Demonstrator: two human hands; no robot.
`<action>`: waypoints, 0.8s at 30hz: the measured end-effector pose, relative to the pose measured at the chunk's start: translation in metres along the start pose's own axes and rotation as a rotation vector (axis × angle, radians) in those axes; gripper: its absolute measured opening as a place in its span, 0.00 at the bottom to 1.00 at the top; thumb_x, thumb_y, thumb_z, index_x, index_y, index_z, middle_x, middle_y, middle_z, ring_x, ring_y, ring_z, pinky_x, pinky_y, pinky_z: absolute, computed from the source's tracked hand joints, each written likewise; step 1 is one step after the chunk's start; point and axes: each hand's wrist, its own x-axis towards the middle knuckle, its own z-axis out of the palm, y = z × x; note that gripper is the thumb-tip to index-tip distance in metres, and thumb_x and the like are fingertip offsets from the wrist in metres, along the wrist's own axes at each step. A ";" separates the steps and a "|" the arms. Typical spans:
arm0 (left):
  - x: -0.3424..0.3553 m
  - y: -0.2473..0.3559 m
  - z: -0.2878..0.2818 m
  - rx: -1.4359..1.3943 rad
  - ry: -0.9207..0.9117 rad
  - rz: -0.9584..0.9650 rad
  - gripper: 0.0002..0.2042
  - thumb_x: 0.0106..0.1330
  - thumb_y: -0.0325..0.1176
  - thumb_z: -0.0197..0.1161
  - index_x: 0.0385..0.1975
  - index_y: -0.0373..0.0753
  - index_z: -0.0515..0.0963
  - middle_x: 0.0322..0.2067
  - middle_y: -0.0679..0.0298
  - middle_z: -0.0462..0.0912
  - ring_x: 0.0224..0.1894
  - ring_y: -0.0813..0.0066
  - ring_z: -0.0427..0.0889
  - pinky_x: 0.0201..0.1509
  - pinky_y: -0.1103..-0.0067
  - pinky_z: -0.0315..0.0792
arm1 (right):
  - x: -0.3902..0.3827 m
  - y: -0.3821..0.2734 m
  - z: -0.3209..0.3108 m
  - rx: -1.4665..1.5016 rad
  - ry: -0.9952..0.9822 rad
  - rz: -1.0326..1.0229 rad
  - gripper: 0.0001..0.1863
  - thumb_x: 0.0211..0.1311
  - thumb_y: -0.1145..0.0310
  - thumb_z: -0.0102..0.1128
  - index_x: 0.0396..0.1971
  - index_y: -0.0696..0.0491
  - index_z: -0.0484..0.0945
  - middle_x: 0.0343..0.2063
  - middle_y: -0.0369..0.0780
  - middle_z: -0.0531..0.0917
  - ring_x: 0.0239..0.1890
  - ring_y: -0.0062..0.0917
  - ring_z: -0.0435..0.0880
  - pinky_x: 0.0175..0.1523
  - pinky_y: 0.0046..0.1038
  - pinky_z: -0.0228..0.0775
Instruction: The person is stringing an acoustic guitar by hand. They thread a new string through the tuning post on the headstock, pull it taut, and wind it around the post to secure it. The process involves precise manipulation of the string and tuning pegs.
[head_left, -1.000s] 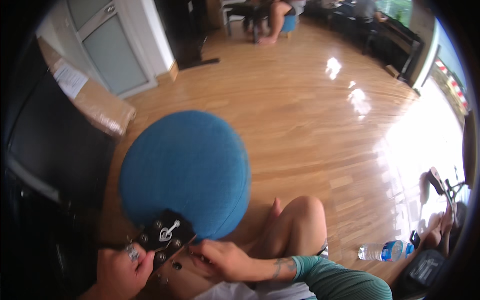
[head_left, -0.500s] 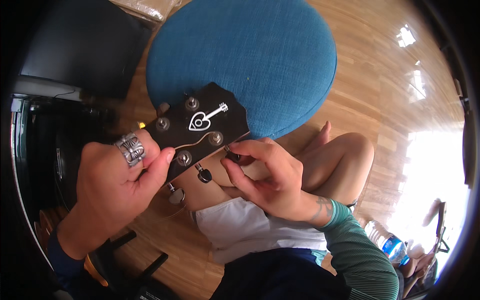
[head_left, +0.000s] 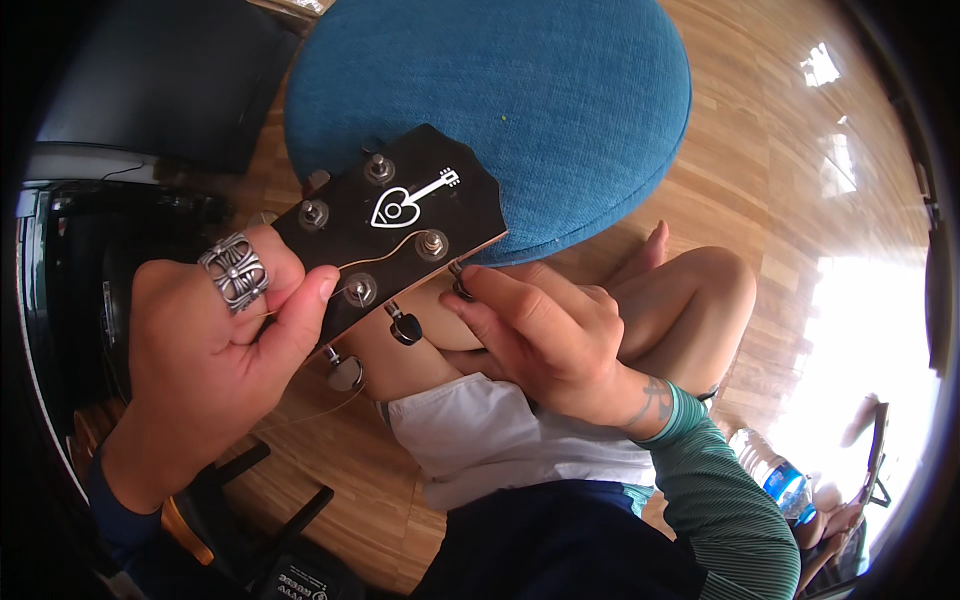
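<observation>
A black guitar headstock [head_left: 472,208] with a white heart-and-guitar emblem slants across the middle, several metal tuning posts standing on its face. My left hand [head_left: 205,345], a broad silver ring on one finger, is closed in a pinch on a thin guitar string [head_left: 378,260]. From that pinch the string bends up to the nearer right tuning post [head_left: 431,244]. At the headstock's right edge, the thumb and forefinger of my right hand [head_left: 550,335] grip a tuning peg [head_left: 462,284], mostly covered by the fingers. Two dark-buttoned tuning pegs [head_left: 405,326] stick out along the same edge.
A round blue cushioned stool [head_left: 520,110] stands just beyond the headstock. At the far left is a large dark flat panel [head_left: 150,85]. A plastic bottle [head_left: 785,490] lies at the right on the wooden floor [head_left: 740,180]. Black bars [head_left: 290,530] lie at lower left.
The headstock has shifted slightly up. My left hand has drawn a little left with the string. My right thumb and forefinger have changed their angle on the tuning peg.
</observation>
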 end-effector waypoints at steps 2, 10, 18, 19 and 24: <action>0.000 -0.001 0.001 -0.005 0.002 0.002 0.14 0.59 0.19 0.67 0.17 0.38 0.69 0.09 0.66 0.67 0.10 0.82 0.67 0.16 0.82 0.57 | -0.001 0.000 0.000 0.108 0.021 0.026 0.10 0.52 0.75 0.72 0.33 0.60 0.80 0.24 0.38 0.81 0.20 0.24 0.81 0.20 0.24 0.73; -0.003 -0.003 0.001 0.011 0.003 -0.002 0.14 0.59 0.19 0.67 0.17 0.38 0.70 0.09 0.69 0.65 0.10 0.83 0.65 0.16 0.82 0.56 | 0.008 -0.007 -0.008 0.131 -0.019 0.100 0.09 0.52 0.74 0.73 0.27 0.60 0.81 0.24 0.39 0.82 0.21 0.26 0.82 0.24 0.24 0.76; -0.003 -0.003 0.003 0.008 0.011 0.011 0.13 0.59 0.19 0.67 0.17 0.38 0.71 0.09 0.70 0.63 0.10 0.85 0.62 0.16 0.83 0.54 | 0.009 -0.010 -0.009 0.280 0.005 0.281 0.06 0.53 0.76 0.72 0.27 0.60 0.82 0.24 0.40 0.82 0.23 0.25 0.82 0.26 0.24 0.73; -0.003 -0.003 0.004 0.002 0.013 0.002 0.13 0.59 0.19 0.67 0.17 0.38 0.71 0.09 0.70 0.63 0.10 0.85 0.62 0.16 0.83 0.54 | 0.009 -0.009 -0.008 0.298 0.016 0.278 0.06 0.52 0.77 0.72 0.28 0.59 0.82 0.24 0.39 0.82 0.24 0.25 0.82 0.26 0.24 0.73; -0.004 0.000 0.004 -0.011 0.020 -0.079 0.16 0.61 0.18 0.65 0.16 0.37 0.65 0.13 0.71 0.61 0.15 0.86 0.55 0.20 0.81 0.48 | 0.006 -0.004 0.009 0.066 0.188 0.002 0.13 0.41 0.83 0.70 0.32 0.59 0.84 0.26 0.40 0.80 0.25 0.25 0.80 0.26 0.22 0.71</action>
